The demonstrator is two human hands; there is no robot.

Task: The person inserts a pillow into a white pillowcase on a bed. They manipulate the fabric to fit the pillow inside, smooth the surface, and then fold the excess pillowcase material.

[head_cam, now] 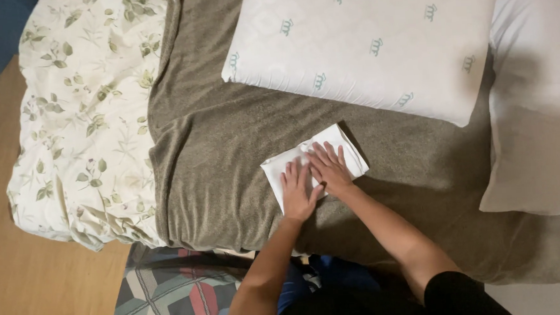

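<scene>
- We press our left hand (298,191) flat, palm down and fingers spread, on the near part of a small folded white cloth rectangle (346,149); it grips nothing and only rests on the fabric.
- Our right hand (329,168) lies flat on the same cloth, just beside the left hand and touching it at the thumb side; its fingers are stretched out and close on nothing.
- The folded white cloth sits on a grey-brown fleecy blanket (216,154) that covers the bed, near the blanket's middle and just below a large pillow.
- That large white pillow with small pale green printed marks (363,38) lies on the blanket above the cloth, close to it but apart.
- A plain white pillow (539,99) lies at the right, beside the printed one.
- A cream duvet with a green leaf print (79,110) lies bunched along the blanket's left edge, over a light wooden floor (25,286).
- Below the bed edge we see a fabric with a geometric pattern in grey, red and blue (172,291), next to our forearms.
</scene>
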